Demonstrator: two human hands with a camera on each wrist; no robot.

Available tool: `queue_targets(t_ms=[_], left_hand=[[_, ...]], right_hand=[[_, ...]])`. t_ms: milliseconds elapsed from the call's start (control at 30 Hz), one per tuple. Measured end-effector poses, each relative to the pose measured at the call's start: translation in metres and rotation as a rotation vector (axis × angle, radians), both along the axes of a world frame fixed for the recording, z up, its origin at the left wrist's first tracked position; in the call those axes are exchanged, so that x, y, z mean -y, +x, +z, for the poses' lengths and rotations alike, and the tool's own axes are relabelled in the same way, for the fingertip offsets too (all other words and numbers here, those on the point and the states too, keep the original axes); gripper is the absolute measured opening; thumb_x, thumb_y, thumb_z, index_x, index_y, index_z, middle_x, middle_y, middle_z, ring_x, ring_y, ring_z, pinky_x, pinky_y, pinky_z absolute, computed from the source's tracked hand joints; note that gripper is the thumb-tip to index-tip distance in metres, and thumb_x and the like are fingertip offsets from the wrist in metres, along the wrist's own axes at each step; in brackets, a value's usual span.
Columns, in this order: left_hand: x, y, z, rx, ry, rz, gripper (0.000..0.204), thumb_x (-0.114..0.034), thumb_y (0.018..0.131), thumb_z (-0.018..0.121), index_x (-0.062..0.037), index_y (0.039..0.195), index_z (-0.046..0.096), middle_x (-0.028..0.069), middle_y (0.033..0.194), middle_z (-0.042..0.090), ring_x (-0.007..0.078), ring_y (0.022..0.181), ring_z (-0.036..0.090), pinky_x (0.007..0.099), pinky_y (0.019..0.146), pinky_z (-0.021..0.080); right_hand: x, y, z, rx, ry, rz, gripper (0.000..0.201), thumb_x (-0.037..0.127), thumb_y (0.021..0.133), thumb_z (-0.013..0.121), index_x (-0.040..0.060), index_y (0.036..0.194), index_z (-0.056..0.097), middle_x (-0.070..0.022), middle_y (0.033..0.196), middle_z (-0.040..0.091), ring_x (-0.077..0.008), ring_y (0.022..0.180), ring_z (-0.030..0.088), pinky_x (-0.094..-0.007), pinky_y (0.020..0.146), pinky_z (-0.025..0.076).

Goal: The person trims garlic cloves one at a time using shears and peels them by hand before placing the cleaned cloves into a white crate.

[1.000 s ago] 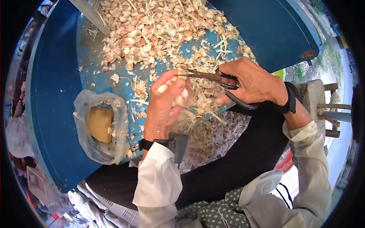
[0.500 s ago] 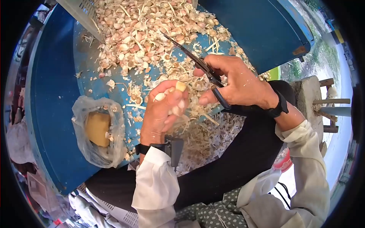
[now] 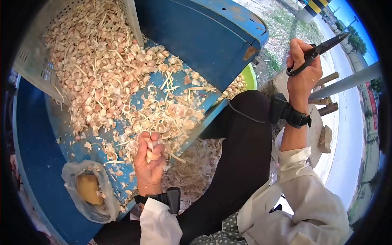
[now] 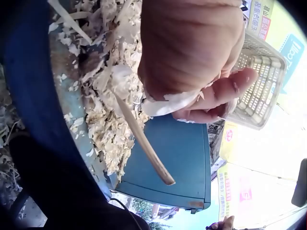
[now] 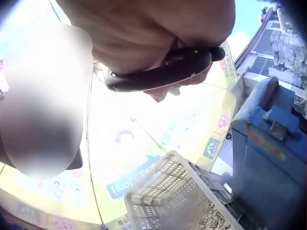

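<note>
In the head view the left hand [image 3: 150,165] curls its fingers round a few pale garlic cloves [image 3: 152,155], above the peel-strewn edge of the blue table [image 3: 55,134]. The right hand [image 3: 304,73] is raised far to the right, gripping black-handled scissors [image 3: 326,44] whose blades point up and right. In the left wrist view the left hand [image 4: 196,52] has white peel stuck on it. In the right wrist view the right hand [image 5: 158,38] has its fingers through the dark handle loops [image 5: 158,76]; the blades are hidden there.
A heap of garlic cloves [image 3: 94,73] spills from a pale plastic crate [image 3: 34,61]. A clear bag [image 3: 108,196] holding a tan block [image 3: 89,189] lies at the lower left. Behind the knee stands a green bowl [image 3: 250,77] of cloves. Loose peels [image 3: 192,167] lie below the table edge.
The right hand has swung up and right with the scissors, away from the left hand. The left hand has lowered slightly with its cloves; the yellowish piece at its fingertips no longer shows. The view has turned right.
</note>
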State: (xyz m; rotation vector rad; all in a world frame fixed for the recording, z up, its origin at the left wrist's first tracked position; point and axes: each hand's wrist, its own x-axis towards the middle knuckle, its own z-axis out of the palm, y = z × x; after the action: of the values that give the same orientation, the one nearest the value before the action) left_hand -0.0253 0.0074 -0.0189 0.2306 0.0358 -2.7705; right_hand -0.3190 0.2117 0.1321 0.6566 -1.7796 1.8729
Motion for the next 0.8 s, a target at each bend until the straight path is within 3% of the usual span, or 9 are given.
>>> queue_targets(t_ms=[100, 167, 267, 367, 400, 500, 667, 767, 800], left_hand=[[0.002, 0.001, 0.005, 0.059, -0.035, 0.033, 0.027, -0.027, 0.100, 0.044, -0.0052, 0.111, 0.054, 0.0088, 0.103, 0.049, 0.0160, 0.078, 0.054, 0.0156, 0.043, 0.047], [0.007, 0.004, 0.010, 0.102, -0.070, 0.063, 0.027, -0.028, 0.100, 0.044, -0.0055, 0.109, 0.057, 0.0083, 0.101, 0.050, 0.0164, 0.080, 0.055, 0.0160, 0.046, 0.048], [0.012, 0.005, 0.008, 0.171, -0.097, 0.109, 0.021, -0.025, 0.099, 0.047, -0.0076, 0.108, 0.055, 0.0068, 0.100, 0.050, 0.0144, 0.078, 0.054, 0.0147, 0.045, 0.047], [0.016, 0.003, 0.002, 0.169, -0.122, 0.121, 0.017, -0.022, 0.098, 0.048, -0.0087, 0.106, 0.054, 0.0051, 0.100, 0.050, 0.0134, 0.077, 0.054, 0.0140, 0.044, 0.046], [0.017, 0.002, 0.003, 0.167, -0.119, 0.115, 0.013, -0.020, 0.098, 0.048, -0.0093, 0.104, 0.053, 0.0039, 0.099, 0.050, 0.0132, 0.076, 0.054, 0.0139, 0.043, 0.046], [0.021, 0.006, -0.004, 0.033, -0.052, 0.126, 0.013, -0.021, 0.099, 0.047, -0.0095, 0.103, 0.053, 0.0041, 0.099, 0.051, 0.0130, 0.075, 0.054, 0.0143, 0.042, 0.045], [0.035, 0.018, -0.001, 0.144, -0.102, 0.182, 0.020, -0.025, 0.099, 0.046, -0.0085, 0.103, 0.055, 0.0055, 0.099, 0.056, 0.0141, 0.079, 0.058, 0.0160, 0.043, 0.048], [0.039, 0.011, 0.007, 0.274, -0.078, 0.237, 0.024, -0.030, 0.098, 0.048, -0.0080, 0.102, 0.057, 0.0075, 0.102, 0.058, 0.0160, 0.080, 0.060, 0.0164, 0.045, 0.051], [0.041, 0.008, 0.006, 0.291, -0.073, 0.232, 0.033, -0.037, 0.098, 0.047, -0.0064, 0.105, 0.058, 0.0097, 0.105, 0.060, 0.0202, 0.084, 0.062, 0.0204, 0.052, 0.055]], right_hand=[[-0.028, -0.053, -0.042, 0.059, 0.617, -0.354, 0.034, 0.031, 0.081, 0.075, 0.0013, 0.096, 0.066, 0.0023, 0.076, 0.061, -0.0074, 0.069, 0.054, -0.0226, 0.064, 0.042], [-0.006, -0.018, -0.020, 0.033, 0.270, -0.229, 0.027, 0.026, 0.082, 0.075, 0.0023, 0.090, 0.065, 0.0028, 0.071, 0.058, -0.0059, 0.063, 0.051, -0.0203, 0.057, 0.039], [0.025, 0.032, 0.015, 0.013, 0.174, 0.100, 0.015, 0.012, 0.081, 0.074, 0.0035, 0.087, 0.064, -0.0009, 0.074, 0.061, -0.0019, 0.053, 0.045, -0.0157, 0.045, 0.030], [0.098, 0.064, 0.016, 0.152, 0.511, 0.570, 0.010, 0.006, 0.077, 0.071, 0.0024, 0.080, 0.062, 0.0027, 0.074, 0.062, -0.0027, 0.056, 0.047, -0.0191, 0.050, 0.036], [0.130, 0.060, -0.003, 0.144, 0.652, 0.699, 0.012, 0.007, 0.077, 0.071, -0.0002, 0.080, 0.061, -0.0026, 0.067, 0.059, -0.0045, 0.057, 0.046, -0.0245, 0.051, 0.036], [0.213, 0.045, -0.082, -0.180, 0.909, 0.739, 0.013, 0.003, 0.073, 0.066, -0.0018, 0.081, 0.057, -0.0194, 0.068, 0.055, -0.0336, 0.059, 0.046, -0.0381, 0.058, 0.039], [0.257, 0.031, -0.153, -0.321, 1.048, 0.706, 0.015, 0.005, 0.075, 0.068, -0.0012, 0.082, 0.056, -0.0181, 0.073, 0.060, -0.0344, 0.064, 0.055, -0.0388, 0.059, 0.041], [0.249, 0.039, -0.138, -0.232, 1.107, 0.694, 0.014, 0.006, 0.073, 0.067, -0.0002, 0.082, 0.058, -0.0166, 0.072, 0.061, -0.0366, 0.070, 0.058, -0.0407, 0.066, 0.045], [0.244, 0.045, -0.130, -0.139, 1.103, 0.677, 0.018, 0.011, 0.075, 0.071, -0.0008, 0.083, 0.060, -0.0119, 0.067, 0.060, -0.0275, 0.064, 0.059, -0.0367, 0.061, 0.044]])
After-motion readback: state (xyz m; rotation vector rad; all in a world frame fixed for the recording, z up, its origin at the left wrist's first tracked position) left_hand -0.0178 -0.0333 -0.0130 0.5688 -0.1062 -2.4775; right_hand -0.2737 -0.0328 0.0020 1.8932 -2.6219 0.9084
